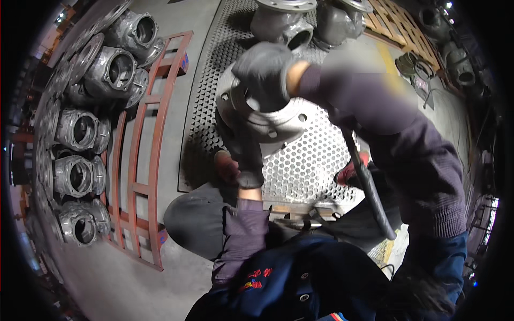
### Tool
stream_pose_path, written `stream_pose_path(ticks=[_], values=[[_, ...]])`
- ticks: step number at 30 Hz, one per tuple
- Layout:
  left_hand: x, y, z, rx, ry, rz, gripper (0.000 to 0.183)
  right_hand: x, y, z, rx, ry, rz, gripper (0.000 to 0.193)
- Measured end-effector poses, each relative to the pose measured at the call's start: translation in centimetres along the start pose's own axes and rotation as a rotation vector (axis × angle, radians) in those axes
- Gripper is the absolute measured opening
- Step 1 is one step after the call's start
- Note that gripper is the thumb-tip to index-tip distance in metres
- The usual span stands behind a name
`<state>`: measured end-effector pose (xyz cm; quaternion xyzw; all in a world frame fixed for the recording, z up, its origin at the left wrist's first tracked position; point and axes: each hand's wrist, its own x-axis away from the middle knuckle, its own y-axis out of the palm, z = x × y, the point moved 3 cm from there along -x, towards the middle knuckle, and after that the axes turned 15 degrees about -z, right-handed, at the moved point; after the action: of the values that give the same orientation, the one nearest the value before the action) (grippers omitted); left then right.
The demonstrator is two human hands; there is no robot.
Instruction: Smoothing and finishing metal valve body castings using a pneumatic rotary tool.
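Observation:
A grey metal valve casting point(273, 125) with a round, bolt-holed flange stands on the perforated metal plate in front of me. My left hand point(241, 144), in a dark glove, is closed against its near left side, with the fingertips hidden. Over the flange's far edge, my right hand point(267, 69), also in a dark glove, has its fingers curled down into the round opening. Whether those fingers hold anything besides the casting is hidden. A black hose-like rod point(367, 187) slants down from beneath my right forearm towards my leg, apart from both hands.
The perforated plate point(321, 155) lies between my red shoes. Two more castings point(284, 27) stand at its far end. On the left, a red metal rack point(155, 123) stands beside several grey castings point(115, 69). A wooden pallet point(399, 24) lies at the far right.

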<state>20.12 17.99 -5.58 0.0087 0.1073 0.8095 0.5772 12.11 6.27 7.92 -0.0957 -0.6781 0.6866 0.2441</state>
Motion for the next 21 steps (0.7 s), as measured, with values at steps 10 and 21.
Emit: stream_pose_path(ticks=[10, 21], values=[[-1.0, -1.1, 0.5, -0.070, 0.051, 0.018, 0.060, -1.6, -3.1, -0.6, 0.052, 0.246, -0.206, 0.017], [-0.2, 0.3, 1.3, -0.074, -0.141, 0.218, 0.063, 2.1, 1.4, 1.5, -0.086, 0.142, -0.121, 0.021]])
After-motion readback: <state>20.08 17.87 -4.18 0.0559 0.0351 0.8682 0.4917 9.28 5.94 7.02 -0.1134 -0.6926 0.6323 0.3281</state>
